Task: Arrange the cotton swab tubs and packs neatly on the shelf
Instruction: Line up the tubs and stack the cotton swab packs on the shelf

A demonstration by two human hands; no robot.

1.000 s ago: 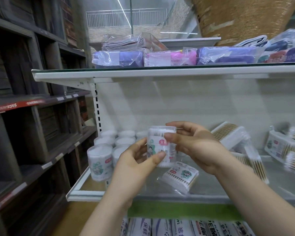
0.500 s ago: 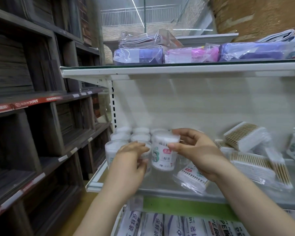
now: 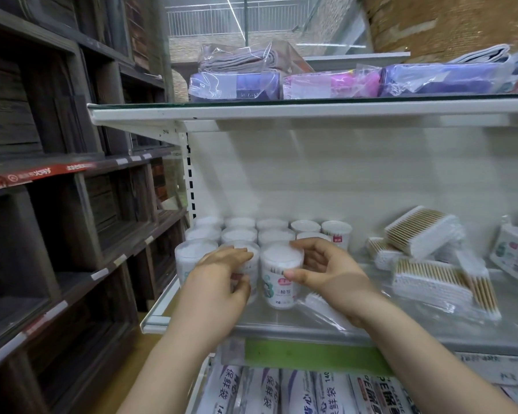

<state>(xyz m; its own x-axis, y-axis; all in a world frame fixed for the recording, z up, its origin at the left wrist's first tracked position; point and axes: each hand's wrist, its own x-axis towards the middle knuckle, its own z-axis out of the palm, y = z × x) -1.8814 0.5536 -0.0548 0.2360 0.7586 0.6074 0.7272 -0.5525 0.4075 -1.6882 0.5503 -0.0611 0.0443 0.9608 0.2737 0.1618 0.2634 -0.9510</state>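
A round clear tub of cotton swabs (image 3: 280, 279) stands in the front row on the white shelf (image 3: 281, 325); my right hand (image 3: 331, 274) grips it from the right side. My left hand (image 3: 222, 277) rests on the neighbouring front tub (image 3: 249, 265), fingers curled around it. Several more white-lidded tubs (image 3: 269, 231) stand in rows behind, and another front tub (image 3: 192, 258) sits at the far left. Loose flat packs of swabs (image 3: 431, 279) lie jumbled on the right half of the shelf.
A flat swab pack (image 3: 317, 303) lies just right of the held tub, under my right wrist. Dark wooden shelving (image 3: 57, 204) stands to the left. The upper shelf (image 3: 311, 110) carries plastic-wrapped purple and pink packs. Boxes of cling bags (image 3: 281, 389) lie on the shelf below.
The tub held up in both hands has come down into the front row next to the other tubs. My left hand has shifted onto the neighbouring tub. The camera moved closer and left.
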